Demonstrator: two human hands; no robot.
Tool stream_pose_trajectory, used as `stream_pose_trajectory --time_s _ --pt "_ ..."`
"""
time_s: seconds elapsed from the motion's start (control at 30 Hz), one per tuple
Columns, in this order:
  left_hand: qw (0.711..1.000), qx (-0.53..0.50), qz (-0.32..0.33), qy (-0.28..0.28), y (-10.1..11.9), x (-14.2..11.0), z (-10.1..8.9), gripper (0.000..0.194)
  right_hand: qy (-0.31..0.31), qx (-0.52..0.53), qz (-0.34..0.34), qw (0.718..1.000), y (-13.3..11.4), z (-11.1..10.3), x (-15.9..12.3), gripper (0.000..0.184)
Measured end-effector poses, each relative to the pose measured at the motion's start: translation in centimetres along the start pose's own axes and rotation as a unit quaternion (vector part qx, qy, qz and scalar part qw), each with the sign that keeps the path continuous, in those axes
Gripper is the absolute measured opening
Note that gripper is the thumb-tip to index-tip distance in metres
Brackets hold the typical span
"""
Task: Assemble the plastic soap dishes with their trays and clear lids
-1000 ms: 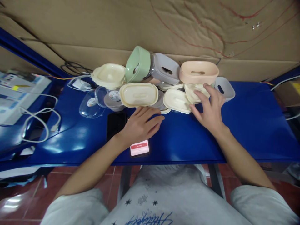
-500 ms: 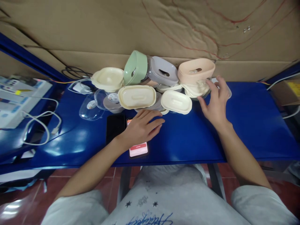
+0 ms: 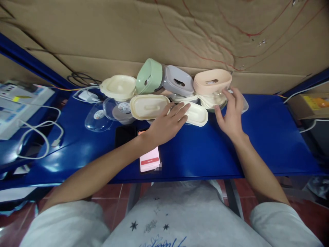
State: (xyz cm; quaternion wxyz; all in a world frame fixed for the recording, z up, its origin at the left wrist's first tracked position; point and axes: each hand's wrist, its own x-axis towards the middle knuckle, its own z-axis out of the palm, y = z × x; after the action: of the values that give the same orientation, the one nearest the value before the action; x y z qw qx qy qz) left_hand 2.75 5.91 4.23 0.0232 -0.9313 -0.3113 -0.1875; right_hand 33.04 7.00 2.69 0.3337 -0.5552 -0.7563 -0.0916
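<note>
My left hand (image 3: pixel 168 123) reaches over the front of the pile, palm down with fingers stretched. Its fingertips lie over the left end of a small cream lid (image 3: pixel 199 115); whether they press on it I cannot tell. Left of them is a larger cream lid (image 3: pixel 147 107). At the right end of the pile, my right hand (image 3: pixel 231 111) is held with thumb and fingers apart, beside another cream lid (image 3: pixel 210 100) beneath a peach box (image 3: pixel 212 80) with a slot. Partly behind that hand is a pale grey box (image 3: pixel 245 103).
A green box (image 3: pixel 150 75) and a grey slotted box (image 3: pixel 178 80) stand at the back, with a cream lidded container (image 3: pixel 119 85) to their left. Clear lids (image 3: pixel 96 118) lie at left. A lit phone (image 3: pixel 149 163) and a dark phone (image 3: pixel 124 135) rest in front. White cables (image 3: pixel 42 132) trail at far left.
My left hand has moved right and forward from above the phone to the small cream lid. My right hand has come off the right-hand cream lid to its right side.
</note>
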Motion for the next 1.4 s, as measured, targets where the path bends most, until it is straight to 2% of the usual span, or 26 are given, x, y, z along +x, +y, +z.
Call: stream_pose_trajectory --time_s 0.1,0.17,0.27,0.4,0.53,0.7,0.8,0.87,0.93,1.0,1.07,1.17,1.27,1.33,1.4 --pt "0.999 0.024 0.019 0.007 0.3 0.4 0.2 0.029 -0.012 -0.011 0.002 1.000 -0.1 -0.5 0.6 0.060" --pt "0.998 0.036 0.055 0.006 1.4 -0.1 -0.3 0.024 -0.025 -0.023 0.001 0.999 -0.1 -0.9 1.2 0.059" --pt "0.992 0.021 0.118 -0.032 3.8 -1.6 -1.3 0.014 -0.038 -0.037 -0.008 0.999 0.2 -0.9 2.5 0.059" --pt "0.987 -0.019 0.138 -0.080 6.1 -3.8 -1.2 0.007 -0.058 -0.044 -0.052 0.996 0.4 -0.3 4.3 0.061" --pt "0.985 -0.048 0.131 -0.102 6.0 -5.0 0.1 0.017 -0.083 -0.034 -0.063 0.994 0.3 0.3 6.0 0.052" --pt "0.982 -0.095 0.137 -0.092 5.0 -5.5 0.6 0.012 -0.066 -0.042 -0.071 0.994 -0.1 -0.2 7.1 0.047" --pt "0.982 -0.112 0.135 -0.064 4.6 -5.7 0.2 0.013 -0.020 -0.047 -0.097 0.994 -0.6 -1.3 6.0 0.043" --pt "0.986 -0.110 0.125 -0.017 4.4 -5.9 -0.1 0.019 0.003 -0.062 -0.124 0.990 -1.1 -2.1 4.0 0.036" --pt "0.988 -0.102 0.108 0.043 4.2 -6.0 -0.4 0.031 0.006 -0.065 -0.169 0.983 -1.7 -2.9 1.3 0.027" --pt "0.986 -0.115 0.089 0.082 4.0 -6.1 -0.7 0.042 -0.033 -0.028 -0.226 0.973 -2.3 -3.3 -1.7 0.022" --pt "0.982 -0.162 0.067 0.071 3.9 -6.1 -0.9 0.045 -0.097 0.044 -0.278 0.955 -3.1 -3.5 -4.2 0.027" --pt "0.976 -0.210 0.051 0.024 3.8 -6.0 -0.8 0.036 -0.155 0.122 -0.348 0.917 -4.4 -3.5 -6.4 0.032" --pt "0.983 -0.157 0.096 0.003 3.8 -5.7 -0.6 0.019 -0.163 0.106 -0.405 0.894 -5.9 -3.2 -6.8 0.026" --pt "0.987 -0.097 0.129 -0.004 3.9 -5.5 -0.5 0.009 -0.143 0.086 -0.432 0.886 -6.7 -3.0 -6.7 0.018" --pt "0.987 -0.048 0.151 -0.006 4.0 -5.4 -0.4 0.010 -0.114 0.082 -0.451 0.882 -7.5 -2.8 -6.5 0.010"
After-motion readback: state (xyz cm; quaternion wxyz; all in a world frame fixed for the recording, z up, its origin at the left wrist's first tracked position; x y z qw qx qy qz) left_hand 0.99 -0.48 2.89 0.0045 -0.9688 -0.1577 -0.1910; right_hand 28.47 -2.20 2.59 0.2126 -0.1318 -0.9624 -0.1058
